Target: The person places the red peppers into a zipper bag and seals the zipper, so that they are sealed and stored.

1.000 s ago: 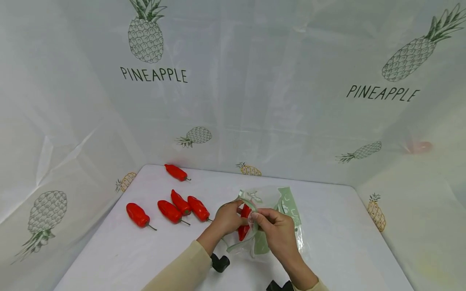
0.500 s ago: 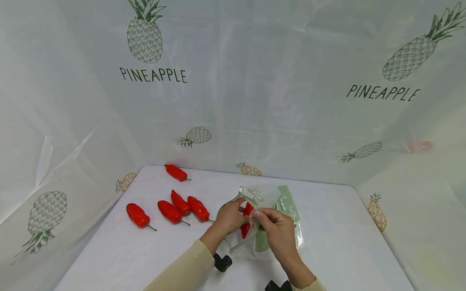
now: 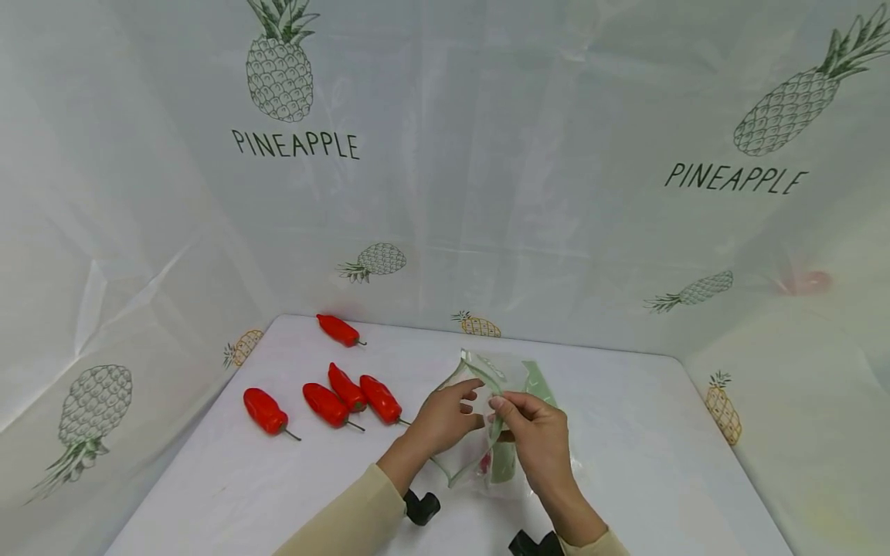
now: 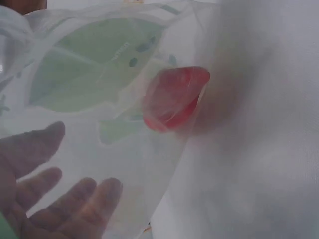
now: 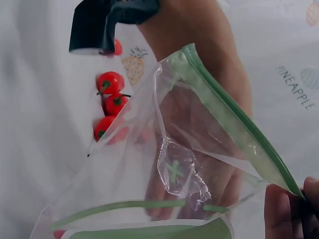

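Red pepper (image 4: 174, 99), gripped by left hand (image 3: 445, 421) a second ago, now lies inside clear bag (image 3: 501, 467); left fingers spread at bag's mouth, holding nothing. Right hand (image 3: 538, 436) pinches green rim (image 5: 249, 125). One bagged, five other peppers (image 3: 325, 405) on table (image 3: 667, 448).

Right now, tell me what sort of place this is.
Probably a makeshift booth, perhaps for recording: pineapple-print sheeting surrounds a white tabletop on three sides, and red peppers lie there near a green-printed zip-top bag.
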